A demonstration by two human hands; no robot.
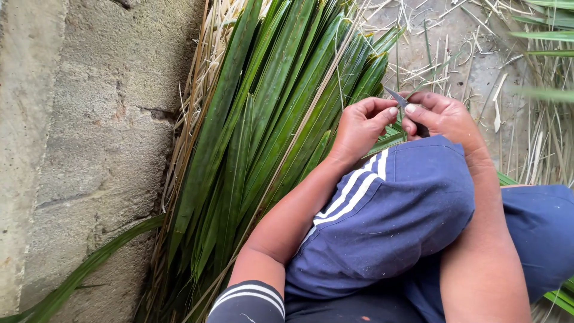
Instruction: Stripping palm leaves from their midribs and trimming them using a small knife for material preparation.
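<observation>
- Right hand [442, 116] grips small blade [396, 96]
- Left hand [362, 125] pinches leaf strip [388, 140] at the blade
- Big pile of green palm leaves [269, 131] looks uncut; most remains

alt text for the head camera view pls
Two bare hands meet above a raised knee in blue trousers: the right hand holds a small knife, the left hand pinches beside it. Long green palm leaves lie stacked along a concrete wall.
</observation>
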